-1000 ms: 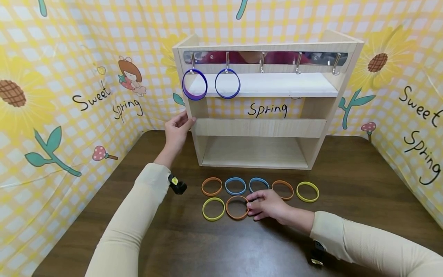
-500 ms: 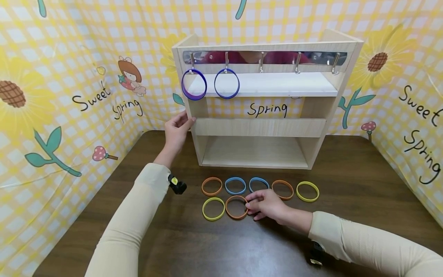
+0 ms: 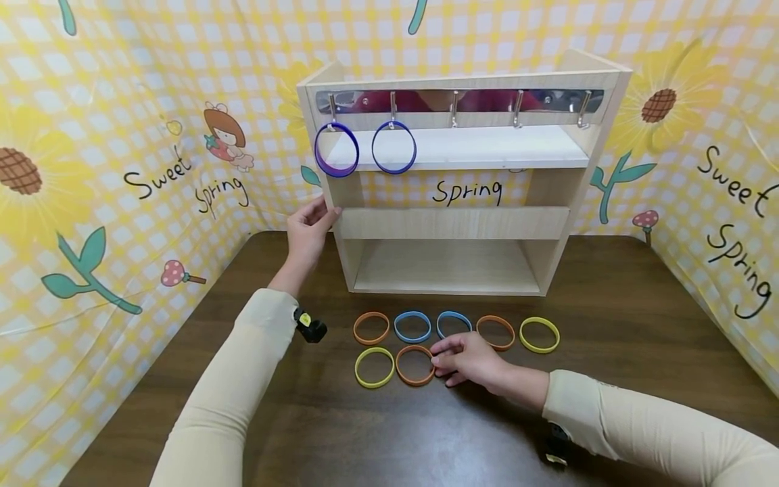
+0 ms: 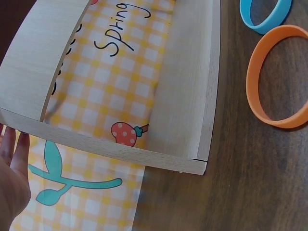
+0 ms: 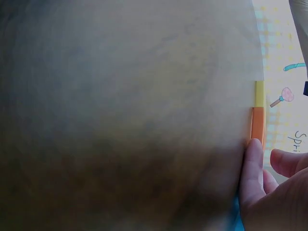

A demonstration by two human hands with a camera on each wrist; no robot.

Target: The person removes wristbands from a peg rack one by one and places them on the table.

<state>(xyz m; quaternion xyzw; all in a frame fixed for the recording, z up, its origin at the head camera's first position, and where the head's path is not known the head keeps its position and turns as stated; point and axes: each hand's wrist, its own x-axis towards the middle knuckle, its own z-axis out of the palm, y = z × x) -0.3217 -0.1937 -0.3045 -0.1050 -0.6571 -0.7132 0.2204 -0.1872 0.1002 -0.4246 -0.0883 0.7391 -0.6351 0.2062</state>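
On the far left, the wooden rack (image 3: 453, 223) stood upright on the brown table (image 3: 341, 426); a slip or tilt seemed possible there if the left hand (image 3: 307, 226) let up or pushed too hard. That could have set swinging the blue-purple band (image 3: 338, 173) on the leftmost hook and the dark blue band (image 3: 394, 172) on the next. Nearer, around the middle, an orange band (image 3: 416, 384) lay on the table, just right of a yellow band (image 3: 374, 386) and perhaps touching it; a careless sideways push might have knocked the two together, and a weak hold might have let the orange one drop. Farther right, a light blue band (image 3: 454, 313) was partly covered by the right hand (image 3: 471, 362), whose fingers could have nudged it out of its row.

As for pose, the left arm (image 3: 225, 385) stretched forward and its hand gripped the rack's left side, thumb at the front edge, fingers at the outer face. The right arm (image 3: 645, 419) stretched leftward, low over the table, fingers bent at the orange band's right edge. Whether thumb and forefinger truly pinched it could not be told.
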